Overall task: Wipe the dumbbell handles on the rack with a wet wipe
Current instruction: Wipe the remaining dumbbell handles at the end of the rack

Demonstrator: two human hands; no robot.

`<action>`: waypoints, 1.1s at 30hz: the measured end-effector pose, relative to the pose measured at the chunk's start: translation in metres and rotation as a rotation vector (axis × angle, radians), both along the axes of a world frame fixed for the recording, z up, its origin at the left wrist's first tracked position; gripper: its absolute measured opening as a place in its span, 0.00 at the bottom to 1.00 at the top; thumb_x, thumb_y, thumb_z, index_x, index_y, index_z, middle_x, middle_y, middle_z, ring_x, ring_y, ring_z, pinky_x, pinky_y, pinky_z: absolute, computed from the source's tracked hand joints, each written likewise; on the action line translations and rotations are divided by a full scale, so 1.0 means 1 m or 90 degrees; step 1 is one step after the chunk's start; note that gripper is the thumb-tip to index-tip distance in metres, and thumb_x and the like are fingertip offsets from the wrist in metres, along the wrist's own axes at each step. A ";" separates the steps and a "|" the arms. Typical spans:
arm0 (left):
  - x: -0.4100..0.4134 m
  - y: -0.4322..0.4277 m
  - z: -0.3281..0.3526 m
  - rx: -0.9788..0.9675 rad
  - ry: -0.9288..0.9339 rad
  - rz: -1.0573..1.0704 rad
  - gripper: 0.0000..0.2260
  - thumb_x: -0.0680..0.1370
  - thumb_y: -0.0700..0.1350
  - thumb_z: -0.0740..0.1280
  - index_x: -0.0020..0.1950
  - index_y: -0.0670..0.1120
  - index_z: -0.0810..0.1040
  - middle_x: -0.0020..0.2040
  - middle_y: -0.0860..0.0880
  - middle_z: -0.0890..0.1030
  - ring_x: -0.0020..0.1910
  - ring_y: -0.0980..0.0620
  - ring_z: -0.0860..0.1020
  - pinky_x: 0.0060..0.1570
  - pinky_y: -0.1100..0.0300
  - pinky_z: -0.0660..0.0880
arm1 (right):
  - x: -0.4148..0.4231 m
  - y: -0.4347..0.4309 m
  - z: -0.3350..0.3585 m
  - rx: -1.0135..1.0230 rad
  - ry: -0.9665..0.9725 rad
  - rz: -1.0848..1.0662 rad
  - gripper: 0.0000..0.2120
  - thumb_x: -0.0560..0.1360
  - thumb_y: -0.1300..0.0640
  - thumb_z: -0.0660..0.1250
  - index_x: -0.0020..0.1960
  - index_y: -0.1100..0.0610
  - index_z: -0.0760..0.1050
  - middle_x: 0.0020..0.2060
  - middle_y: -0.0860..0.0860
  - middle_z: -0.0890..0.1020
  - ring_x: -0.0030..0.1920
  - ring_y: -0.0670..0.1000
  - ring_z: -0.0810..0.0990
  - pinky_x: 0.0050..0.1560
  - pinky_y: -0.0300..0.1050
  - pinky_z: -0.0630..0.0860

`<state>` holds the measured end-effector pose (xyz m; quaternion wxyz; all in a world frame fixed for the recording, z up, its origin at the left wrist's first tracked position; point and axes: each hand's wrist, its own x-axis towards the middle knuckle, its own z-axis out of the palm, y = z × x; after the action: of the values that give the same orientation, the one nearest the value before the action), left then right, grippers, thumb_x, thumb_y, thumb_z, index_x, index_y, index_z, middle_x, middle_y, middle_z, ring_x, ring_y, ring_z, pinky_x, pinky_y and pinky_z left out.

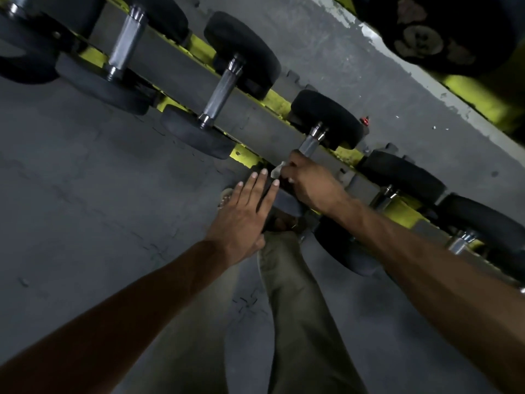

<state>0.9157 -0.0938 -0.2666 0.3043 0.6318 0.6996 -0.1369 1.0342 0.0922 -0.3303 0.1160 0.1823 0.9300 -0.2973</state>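
Dumbbell handle (310, 144) sticks out just beyond the right grip (309, 184), which is clenched round its near end with the wet wipe (276, 171) poking out at its left side. Just left of it, the left grip (245, 214) lies released, fingers straight, below the yellow rack (244, 155).

Grey rubber floor mats (85, 194) fill most of the view, and their jigsaw-edged seams (245, 302) show faintly between the tiles. Two khaki trouser legs (298, 308) run up from the bottom edge, and a foot in an open sandal (225, 197) stands on the mat ahead of them. Farther back a small red object (364, 121) lies on the floor — beyond it runs a pale strip of chipped paint (377, 38)
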 end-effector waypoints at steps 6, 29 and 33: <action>-0.005 0.008 -0.008 0.001 -0.011 -0.019 0.57 0.74 0.59 0.71 0.83 0.42 0.30 0.82 0.31 0.36 0.83 0.32 0.42 0.81 0.39 0.53 | 0.012 -0.035 -0.007 -0.180 0.040 -0.465 0.09 0.72 0.61 0.74 0.48 0.54 0.75 0.45 0.49 0.81 0.45 0.50 0.80 0.42 0.42 0.72; -0.031 0.017 -0.019 0.025 -0.006 -0.156 0.59 0.74 0.64 0.71 0.82 0.40 0.29 0.82 0.28 0.38 0.83 0.29 0.45 0.80 0.36 0.55 | -0.039 0.005 -0.022 -0.839 0.388 -1.283 0.11 0.81 0.69 0.57 0.49 0.62 0.77 0.38 0.56 0.85 0.31 0.47 0.78 0.25 0.35 0.71; -0.032 0.014 -0.023 0.034 -0.013 -0.154 0.58 0.74 0.62 0.70 0.83 0.41 0.30 0.82 0.29 0.38 0.83 0.29 0.44 0.80 0.37 0.55 | -0.045 0.021 -0.034 -0.902 0.360 -1.288 0.15 0.83 0.63 0.53 0.53 0.64 0.78 0.42 0.59 0.85 0.41 0.56 0.81 0.44 0.48 0.80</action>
<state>0.8842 -0.0795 -0.2894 0.2762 0.7208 0.6185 -0.1473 0.9896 0.1129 -0.3642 -0.2928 0.6378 0.0055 -0.7124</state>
